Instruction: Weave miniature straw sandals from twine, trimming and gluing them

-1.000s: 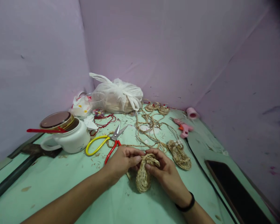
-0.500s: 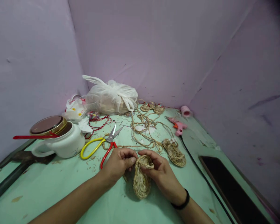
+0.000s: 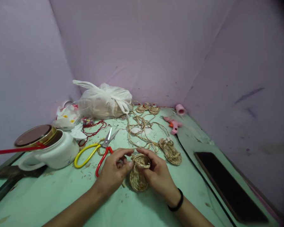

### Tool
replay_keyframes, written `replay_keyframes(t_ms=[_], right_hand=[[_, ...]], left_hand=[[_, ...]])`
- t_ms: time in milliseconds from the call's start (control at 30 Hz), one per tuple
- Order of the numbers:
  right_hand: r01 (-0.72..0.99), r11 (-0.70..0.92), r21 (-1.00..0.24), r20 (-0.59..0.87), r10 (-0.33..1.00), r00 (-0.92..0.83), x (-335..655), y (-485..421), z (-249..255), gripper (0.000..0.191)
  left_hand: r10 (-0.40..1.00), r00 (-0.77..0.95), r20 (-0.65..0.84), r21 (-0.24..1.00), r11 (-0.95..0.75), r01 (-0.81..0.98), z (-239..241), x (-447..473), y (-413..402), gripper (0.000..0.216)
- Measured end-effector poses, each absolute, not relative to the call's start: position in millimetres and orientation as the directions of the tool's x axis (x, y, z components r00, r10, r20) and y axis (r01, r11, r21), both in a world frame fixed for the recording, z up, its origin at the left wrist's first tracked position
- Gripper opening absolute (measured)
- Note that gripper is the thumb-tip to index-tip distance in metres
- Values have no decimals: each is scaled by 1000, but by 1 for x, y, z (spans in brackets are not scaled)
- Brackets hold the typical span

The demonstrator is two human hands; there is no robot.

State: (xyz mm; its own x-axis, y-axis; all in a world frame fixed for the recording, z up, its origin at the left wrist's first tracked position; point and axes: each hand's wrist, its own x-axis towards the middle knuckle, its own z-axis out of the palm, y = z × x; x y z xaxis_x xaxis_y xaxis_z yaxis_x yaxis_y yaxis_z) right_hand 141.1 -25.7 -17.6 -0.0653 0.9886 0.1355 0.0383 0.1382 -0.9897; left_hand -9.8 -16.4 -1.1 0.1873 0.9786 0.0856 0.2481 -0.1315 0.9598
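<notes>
A small woven straw sandal [image 3: 137, 179] lies on the green table [image 3: 61, 195] right in front of me. My left hand [image 3: 112, 171] pinches its strap from the left with curled fingers. My right hand [image 3: 156, 173], a black band on the wrist, grips the strap and toe from the right. A second finished straw sandal [image 3: 170, 151] lies just beyond my right hand. Loose jute twine [image 3: 142, 132] trails away from the sandal towards the back of the table.
Scissors [image 3: 98, 149] with yellow and red handles lie left of my hands. A white pot [image 3: 54, 151] with a gold lid stands far left. A white plastic bag [image 3: 104, 101], a pink glue gun [image 3: 171, 124] with black cord, a pink roll [image 3: 180, 109] and a dark tablet [image 3: 229, 186] surround them.
The view has swung right and down, so everything sits further left in frame. My fingers have shifted on the sandal's strap; both hands still hold it.
</notes>
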Motion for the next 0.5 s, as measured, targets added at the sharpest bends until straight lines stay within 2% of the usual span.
replay_keyframes(t_ms=[67,167,267,367,500], right_hand=[[54,157,-986,153,985,-75,141,-26,-20,39],[71,177,-982,169,980,-108,143,-26,-20,47],[-32,140,-990,144,968,-208,147,-26,-16,54],[-89,121,-989,139,962,-235,154,-25,-10,38],[32,271,-962,261,948,-182,163,-24,-3,16]], left_hand=[[975,218,47,967,-99,234,0,-8,-18,28],[975,224,-1,993,-27,119,-1,-5,-19,24],[980,180,-86,996,78,50,-2,-4,-17,26],[982,123,-143,989,145,-9,0,-5,-15,31],[986,97,-134,990,137,-23,0,-8,-14,31]])
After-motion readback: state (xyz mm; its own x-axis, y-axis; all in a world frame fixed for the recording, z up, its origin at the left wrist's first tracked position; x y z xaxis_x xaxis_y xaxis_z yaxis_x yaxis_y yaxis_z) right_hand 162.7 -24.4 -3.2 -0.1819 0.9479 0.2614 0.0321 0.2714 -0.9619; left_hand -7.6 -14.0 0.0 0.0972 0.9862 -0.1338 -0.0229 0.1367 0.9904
